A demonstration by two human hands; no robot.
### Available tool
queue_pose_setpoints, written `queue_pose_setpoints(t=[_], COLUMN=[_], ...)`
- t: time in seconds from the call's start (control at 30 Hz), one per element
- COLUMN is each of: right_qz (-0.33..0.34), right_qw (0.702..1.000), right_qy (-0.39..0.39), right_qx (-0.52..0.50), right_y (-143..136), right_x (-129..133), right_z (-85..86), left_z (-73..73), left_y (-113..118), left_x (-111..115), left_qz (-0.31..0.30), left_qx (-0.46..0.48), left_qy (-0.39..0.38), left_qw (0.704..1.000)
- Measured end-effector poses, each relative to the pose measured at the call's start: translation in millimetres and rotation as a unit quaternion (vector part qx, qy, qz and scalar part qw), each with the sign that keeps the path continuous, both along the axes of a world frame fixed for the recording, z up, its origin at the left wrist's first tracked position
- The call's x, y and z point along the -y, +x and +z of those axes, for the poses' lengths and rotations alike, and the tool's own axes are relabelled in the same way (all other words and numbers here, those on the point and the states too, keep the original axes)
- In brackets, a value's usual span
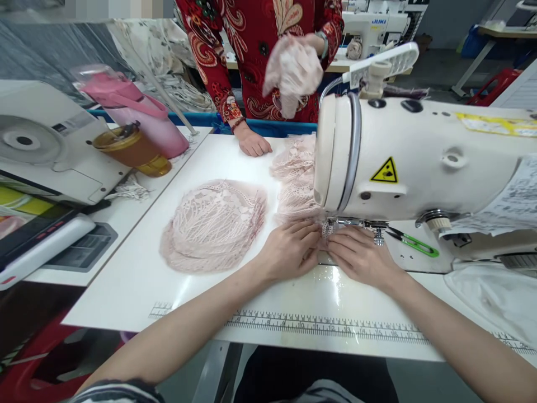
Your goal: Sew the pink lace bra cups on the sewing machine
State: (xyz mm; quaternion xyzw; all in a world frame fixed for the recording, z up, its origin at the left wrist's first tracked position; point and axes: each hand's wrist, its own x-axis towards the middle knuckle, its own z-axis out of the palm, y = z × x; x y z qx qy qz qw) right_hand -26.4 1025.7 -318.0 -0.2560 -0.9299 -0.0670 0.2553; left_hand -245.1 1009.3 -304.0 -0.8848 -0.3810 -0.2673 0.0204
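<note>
A: Which finish did the desk (138, 280) present?
B: A smooth, glossy one, marked by bright reflections.
A: And the lace cloth (296, 190)?
B: It was sheer, matt openwork, uneven in surface.
A: How did the sewing machine (419, 134) appear?
B: Its casing was smooth and lightly glossy; the fittings (378, 237) beneath were shiny metal. The cup (119, 146) resembled translucent plastic; the sheet (514, 196) was creased paper.

Left hand (291, 250), right hand (364, 254) bare; forearms (213, 310) too. On my remote feed: short left sleeve (119, 391), dark, white-striped; black garment (314, 370) across lap.
</note>
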Motion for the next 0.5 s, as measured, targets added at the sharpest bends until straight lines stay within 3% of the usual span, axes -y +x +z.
queue_pose_setpoints(t=[0.07,0.13,0.2,0.3,0.4,0.5], right_qz=[0.01,-0.043,-0.17,-0.34,-0.345,-0.381], right_qw=[1.0,0.998,0.985,0.933,0.908,0.893], right_qy=[0.012,0.036,0.042,-0.024,-0.08,-0.056], right_qx=[-0.023,-0.026,0.006,0.117,0.224,0.233], right_y=[2.2,7.4,17.0,39.1,65.1,88.2], right_x=[0.5,-1.9,-7.4,-17.3,-19.3,-6.9], right_z=[1.7,3.9,7.6,16.6,25.0,23.4], left_z=[8.5,18.5,26.7,29.7,23.7,15.6], left_y=[0.1,-1.4,-3.6,-5.6,-3.5,2.1], left_x=[-1.8,-9.5,-23.9,-54.2,-84.6,-103.4], left_qz=[0.024,0.065,0.097,0.092,0.104,0.143], left_qx=[0.018,0.011,-0.016,-0.036,-0.027,-0.012], left_qy=[0.003,-0.016,-0.069,-0.141,-0.142,-0.122], left_qw=[1.0,0.998,0.993,0.985,0.984,0.982])
